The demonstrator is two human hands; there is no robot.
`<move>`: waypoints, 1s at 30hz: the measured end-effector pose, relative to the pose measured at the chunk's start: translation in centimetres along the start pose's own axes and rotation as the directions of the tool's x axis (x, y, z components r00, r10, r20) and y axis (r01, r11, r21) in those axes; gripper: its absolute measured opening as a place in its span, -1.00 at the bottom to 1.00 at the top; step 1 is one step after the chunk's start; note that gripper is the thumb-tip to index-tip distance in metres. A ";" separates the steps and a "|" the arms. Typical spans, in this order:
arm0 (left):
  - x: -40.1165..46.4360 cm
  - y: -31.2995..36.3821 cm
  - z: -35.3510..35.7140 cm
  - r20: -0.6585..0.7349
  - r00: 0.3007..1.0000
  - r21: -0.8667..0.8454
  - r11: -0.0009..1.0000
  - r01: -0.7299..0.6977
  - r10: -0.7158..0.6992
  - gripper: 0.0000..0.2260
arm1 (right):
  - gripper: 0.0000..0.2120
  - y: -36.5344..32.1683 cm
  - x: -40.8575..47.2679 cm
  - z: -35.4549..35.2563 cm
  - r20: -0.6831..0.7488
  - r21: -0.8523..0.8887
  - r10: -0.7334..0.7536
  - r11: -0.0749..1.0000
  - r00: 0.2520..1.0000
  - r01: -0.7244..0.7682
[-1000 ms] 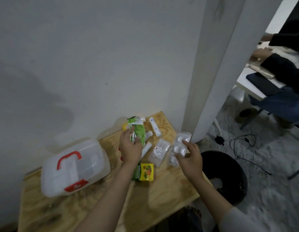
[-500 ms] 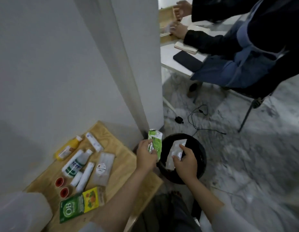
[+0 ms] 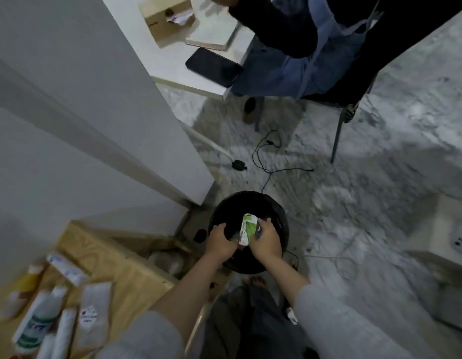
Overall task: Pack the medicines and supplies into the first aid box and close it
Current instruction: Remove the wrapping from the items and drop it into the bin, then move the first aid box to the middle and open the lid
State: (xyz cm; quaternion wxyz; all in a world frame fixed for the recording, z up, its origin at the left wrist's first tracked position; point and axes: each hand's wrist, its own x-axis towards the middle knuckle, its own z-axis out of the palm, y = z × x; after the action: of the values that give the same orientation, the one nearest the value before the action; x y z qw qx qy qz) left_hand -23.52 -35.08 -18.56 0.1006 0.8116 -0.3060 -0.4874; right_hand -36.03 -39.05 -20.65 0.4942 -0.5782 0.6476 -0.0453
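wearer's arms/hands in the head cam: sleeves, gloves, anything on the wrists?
Both hands bare: left hand, right hand, no gloves. No watch, band or ring visible on either. Light grey sleeves pushed up toward the elbows, forearms uncovered. Plain fabric, no markings; image is dim and slightly blurred.

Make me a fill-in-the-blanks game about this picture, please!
1. Both hands are over the black ___.
2. The right hand holds a packet that is white and ___.
3. The tubes lie on the wooden ___.
4. The cable lies on the ___.

Missing words: bin; green; table; floor
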 end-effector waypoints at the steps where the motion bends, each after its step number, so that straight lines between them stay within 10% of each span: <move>1: -0.6 0.3 -0.3 -0.017 1.000 -0.006 1.000 0.001 -0.001 -0.47 | -0.55 0.2 -0.1 0.0 -0.002 0.015 0.008 1.000 1.000 -0.008; 11: -7.4 -2.3 -3.8 -0.245 0.965 -0.208 0.968 -0.144 0.091 -0.49 | -0.62 -3.0 -6.2 0.8 -0.055 0.181 -0.093 0.978 0.994 0.102; 18: -17.2 -7.5 -9.2 -0.599 0.797 -0.410 0.826 -0.386 0.075 -0.61 | -0.65 -9.3 -15.7 4.4 -0.005 0.248 -0.416 0.880 0.909 0.404; 30: -33.7 -29.0 -10.8 -0.948 0.242 -0.312 0.756 -0.576 -0.207 -0.71 | -0.71 -13.7 -31.8 20.0 0.196 0.335 -0.915 0.401 0.354 0.853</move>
State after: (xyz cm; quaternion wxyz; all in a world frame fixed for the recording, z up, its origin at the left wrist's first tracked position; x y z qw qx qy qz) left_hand -14.14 6.50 -1.89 0.5829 0.8040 -0.1048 0.0522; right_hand -17.53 -7.99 -3.50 0.5452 -0.7876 0.1258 -0.2581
